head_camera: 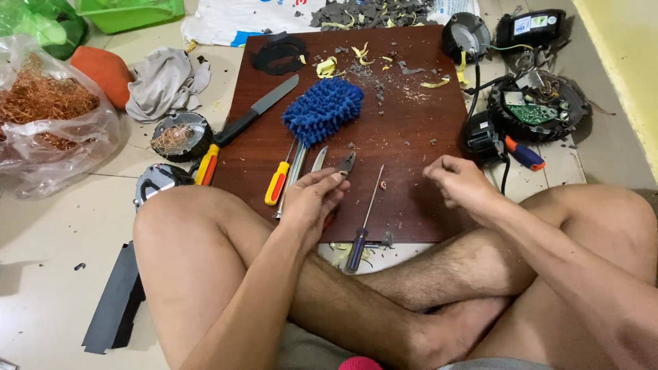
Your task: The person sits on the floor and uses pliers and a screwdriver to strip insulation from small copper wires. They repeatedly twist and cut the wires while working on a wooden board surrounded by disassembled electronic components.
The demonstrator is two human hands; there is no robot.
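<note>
The person sits cross-legged on the floor behind a dark red-brown board (pixel 411 123), with both forearms reaching forward over the knees.

Left hand (pixel 312 199): the forearm runs up from the lower frame across the left thigh. The hand rests palm-down on the near edge of the board, fingers curled loosely over the handles of a pair of pliers (pixel 345 164). The metal jaws of the pliers project past the fingertips and point away from the person. The hand covers the handles; whether the grip is tight cannot be determined.

Right hand (pixel 458 181): the forearm enters from the right, over the right knee. The hand hovers at the right edge of the board, fingers drawn into a loose fist with the thumb against the index finger. Whether it pinches a small item cannot be determined.

Between the hands lies a long thin screwdriver (pixel 364 219) with a blue handle, its handle overhanging the near edge of the board. Just left of the left hand lies a screwdriver with a yellow-and-red handle (pixel 277 183). Beyond it sits a blue fluffy duster head (pixel 323 107), and a knife (pixel 259 109) lies across the left edge of the board. An opened round device with a green circuit board (pixel 538 107) stands on the floor to the right, well apart from the right hand.
</note>
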